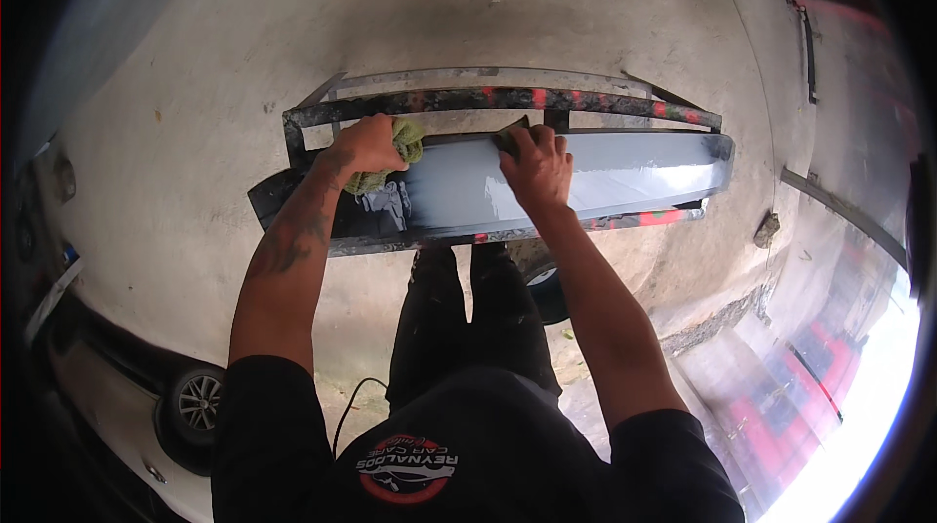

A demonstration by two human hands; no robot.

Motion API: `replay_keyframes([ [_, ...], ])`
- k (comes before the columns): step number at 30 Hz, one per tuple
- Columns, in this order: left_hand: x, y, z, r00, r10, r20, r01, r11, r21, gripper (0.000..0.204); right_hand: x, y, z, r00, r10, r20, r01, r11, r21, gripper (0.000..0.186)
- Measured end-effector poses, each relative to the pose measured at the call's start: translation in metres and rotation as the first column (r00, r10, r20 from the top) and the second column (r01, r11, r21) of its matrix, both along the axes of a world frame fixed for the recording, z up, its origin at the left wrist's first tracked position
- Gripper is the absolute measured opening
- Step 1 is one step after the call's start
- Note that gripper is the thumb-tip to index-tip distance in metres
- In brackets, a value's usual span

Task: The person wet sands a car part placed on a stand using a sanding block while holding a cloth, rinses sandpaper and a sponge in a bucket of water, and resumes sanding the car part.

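Observation:
A long panel [625,167] lies across a stand in front of me, its middle and right coated in glossy light grey and its left end black with wet patches. My left hand [366,144] is closed around a bunched green cloth [407,140], which rests over the black part. Near the panel's far edge, my right hand [539,170] presses a small dark sanding pad [511,137] to the grey surface. Its fingers are bent over the pad and cover part of it.
The metal stand [439,101] is black, spotted with red and green paint. A tire [551,297] stands beneath it by my legs. To the lower left is a car with a spoked wheel [198,400]; a black cable [344,416] runs along the concrete floor [439,16].

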State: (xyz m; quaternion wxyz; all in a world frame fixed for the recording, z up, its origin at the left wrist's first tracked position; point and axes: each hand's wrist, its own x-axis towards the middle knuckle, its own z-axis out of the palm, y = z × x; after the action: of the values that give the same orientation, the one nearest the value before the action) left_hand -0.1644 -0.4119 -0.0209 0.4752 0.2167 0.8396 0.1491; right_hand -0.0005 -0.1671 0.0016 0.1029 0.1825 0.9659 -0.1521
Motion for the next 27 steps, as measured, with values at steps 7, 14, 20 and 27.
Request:
replay_keyframes([
  [7, 0.007, -0.019, 0.02, 0.969, 0.19, -0.159, -0.157, 0.968, 0.196, 0.051, -0.002, -0.016, -0.011, 0.993, 0.102, -0.054, -0.103, 0.995, -0.017, 0.038],
  [14, 0.099, -0.064, 0.041, 0.852, 0.34, -0.398, -0.302, 0.94, 0.156, 0.066, -0.01, -0.029, -0.001, 0.996, -0.088, 0.009, 0.088, 0.996, 0.006, 0.037],
  [20, 0.146, -0.057, 0.009, 0.904, 0.042, -0.425, -0.048, 0.999, -0.005, 0.104, -0.025, -0.143, -0.027, 0.944, 0.3, -0.133, -0.327, 0.895, -0.302, 0.026],
  [27, 0.147, -0.047, 0.019, 0.944, 0.071, -0.323, -0.114, 0.987, -0.116, 0.114, 0.02, 0.04, -0.031, 0.977, -0.058, -0.203, 0.051, 0.998, -0.04, 0.035],
])
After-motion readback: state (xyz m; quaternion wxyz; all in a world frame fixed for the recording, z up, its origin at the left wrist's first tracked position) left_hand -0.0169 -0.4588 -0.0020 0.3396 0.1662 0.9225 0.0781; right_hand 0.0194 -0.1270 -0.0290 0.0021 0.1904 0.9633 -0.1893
